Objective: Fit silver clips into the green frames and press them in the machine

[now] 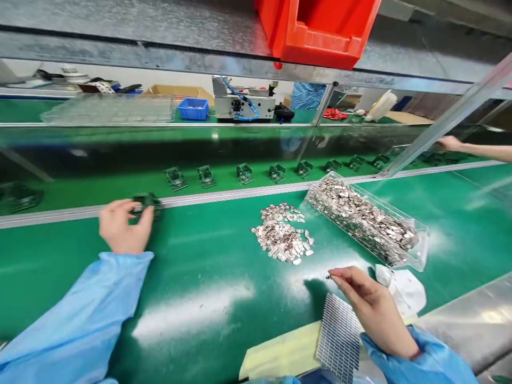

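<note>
My left hand (126,226), at the metal rail on the left, is closed around a green circuit board (149,201), which is partly hidden and slightly blurred. Over the front right of the green bench, my right hand (374,306) pinches a tiny dark part (328,276), too small to name. Below those fingertips lies a silvery gridded sheet (340,336) on pale yellow paper (280,352). A heap of small silvery metal pieces (281,234) lies mid-bench. Many more such pieces fill a clear plastic tray (422,250) behind my right hand.
Several circuit boards (245,173) stand in a row on the green strip beyond the rail (224,197). A red bin (320,40) sits on the overhead shelf. A slanted metal post (440,120) rises at right, where another person's hand (450,143) reaches in. Crumpled white material (406,290) lies near the tray.
</note>
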Demonstrator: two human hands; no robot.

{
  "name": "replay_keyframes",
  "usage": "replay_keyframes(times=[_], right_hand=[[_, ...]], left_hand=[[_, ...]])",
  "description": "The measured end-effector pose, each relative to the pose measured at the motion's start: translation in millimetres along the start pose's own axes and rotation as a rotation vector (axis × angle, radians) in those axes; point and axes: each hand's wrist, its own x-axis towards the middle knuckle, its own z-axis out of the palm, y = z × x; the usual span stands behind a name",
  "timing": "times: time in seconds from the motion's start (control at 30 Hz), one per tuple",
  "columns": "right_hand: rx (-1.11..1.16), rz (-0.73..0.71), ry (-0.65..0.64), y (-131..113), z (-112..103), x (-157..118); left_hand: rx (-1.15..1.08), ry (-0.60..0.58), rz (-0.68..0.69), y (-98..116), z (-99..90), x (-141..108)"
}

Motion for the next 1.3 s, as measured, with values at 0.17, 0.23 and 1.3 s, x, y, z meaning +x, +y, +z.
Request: replay_keyframes(times=[0.17, 0.23, 1.3], right_hand=[[0.114, -0.026, -0.083, -1.7, 3.8, -17.4], [0.158, 0.002, -0.098, -1.3, 3.6, -23.5], [0.361, -0.006, 0.111, -19.3, 39.7, -89.0]], left_hand=[[0.049, -0.17, 0.301, 62.7, -9.0, -97.8], [0.005, -0.223, 0.375, 86.2, -16.5, -125.6], [-1.06, -1.221, -0.274, 219.7, -9.3, -242.7]])
